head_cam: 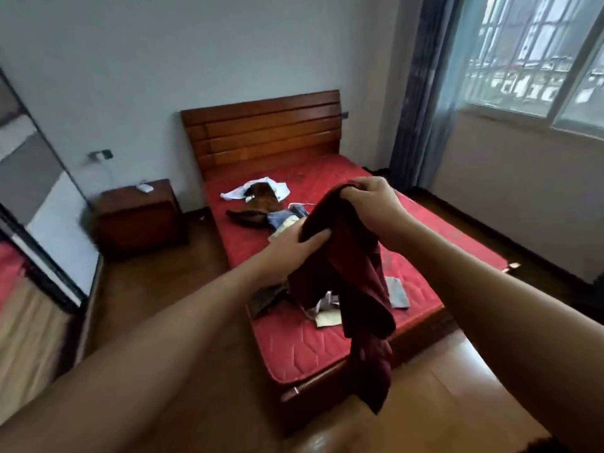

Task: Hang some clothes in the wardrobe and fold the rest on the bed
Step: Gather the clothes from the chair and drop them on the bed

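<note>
A dark maroon garment (349,266) hangs in the air above the near end of the red bed (294,348). My right hand (372,204) grips its top edge. My left hand (291,250) holds the cloth a little lower on the left, thumb pressed against it. On the mattress lie a white garment (277,188), a brown one (258,204) and a blue denim piece (287,217) near the headboard. Grey and pale clothes (327,308) sit under the hanging garment, partly hidden by it. The wardrobe's mirrored sliding door (29,204) stands at the left edge.
A dark wooden nightstand (140,217) with a small white object on top stands left of the bed. A wooden headboard (264,129) backs onto the wall. A window with a blue curtain (421,93) is on the right. Wooden floor surrounds the bed.
</note>
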Motion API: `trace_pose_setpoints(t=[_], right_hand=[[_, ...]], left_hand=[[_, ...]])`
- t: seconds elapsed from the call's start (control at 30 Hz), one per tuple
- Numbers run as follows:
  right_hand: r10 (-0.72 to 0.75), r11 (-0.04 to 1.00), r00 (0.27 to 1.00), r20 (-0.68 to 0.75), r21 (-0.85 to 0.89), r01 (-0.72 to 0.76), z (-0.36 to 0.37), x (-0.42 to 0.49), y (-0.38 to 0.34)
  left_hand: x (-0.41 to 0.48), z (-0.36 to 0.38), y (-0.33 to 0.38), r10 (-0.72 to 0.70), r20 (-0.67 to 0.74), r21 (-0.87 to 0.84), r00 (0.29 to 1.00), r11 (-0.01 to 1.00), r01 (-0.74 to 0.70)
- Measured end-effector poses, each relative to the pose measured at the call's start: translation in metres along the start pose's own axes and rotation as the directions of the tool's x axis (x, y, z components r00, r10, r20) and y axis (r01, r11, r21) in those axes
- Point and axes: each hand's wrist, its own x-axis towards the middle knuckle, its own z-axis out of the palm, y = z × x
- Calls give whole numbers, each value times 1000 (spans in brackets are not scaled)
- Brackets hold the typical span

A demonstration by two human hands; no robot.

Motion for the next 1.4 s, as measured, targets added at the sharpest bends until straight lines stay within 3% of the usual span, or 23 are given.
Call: trace_pose_setpoints(t=[0.2, 0.33, 0.43, 0.63, 0.73, 0.8, 0.9, 0.97, 1.0, 1.07, 1.13, 1.23, 1.3, 1.4], right_hand=[[-48, 998, 992, 112, 42, 44, 130, 12, -53], [-21, 995, 991, 129, 103, 7, 173, 18, -63], [-18, 993, 992, 121, 121, 4, 190, 18, -65], [-60, 995, 994, 89, 84, 52, 176, 25, -42], [27, 985, 982, 184, 163, -58, 159, 22, -8], [97, 975, 940, 326, 157, -156, 152, 14, 22], [211, 955, 804, 555, 58, -291, 155, -1, 67], [299, 941, 745, 597, -56, -333, 165, -7, 93], [328, 937, 740, 588, -101, -335, 171, -8, 104], [315, 948, 812, 491, -199, -248, 178, -5, 123], [234, 944, 903, 361, -307, -123, 174, 5, 135], [148, 929, 947, 284, -368, -35, 156, 24, 135], [153, 951, 956, 249, -300, -74, 141, 40, 134], [340, 929, 910, 239, -238, -285, 116, 64, 139]], left_hand=[[-44, -106, -33, -14, 56, 55, 998, 998, 11], [-43, -138, -51, -35, -84, 190, 996, 981, 51], [-41, -152, -60, -66, -183, 132, 981, 987, 91], [-24, -152, -64, -91, -184, 76, 979, 991, 107], [-12, -149, -51, -76, -210, -6, 975, 997, 77], [-2, -147, -43, -92, -222, -66, 971, 995, 80], [12, -137, -31, -80, -238, -203, 968, 979, 31], [21, -128, -22, -89, -244, -292, 966, 956, 14], [27, -123, -20, -97, -238, -319, 966, 947, 16], [38, -116, -15, -100, -215, -336, 972, 942, 23], [50, -112, -14, -89, -203, -320, 975, 947, 20], [68, -109, -22, -64, -243, -206, 968, 979, 13], [75, -107, -38, -42, -251, -61, 967, 998, 28], [84, -102, -72, -100, -180, 193, 979, 972, 135]])
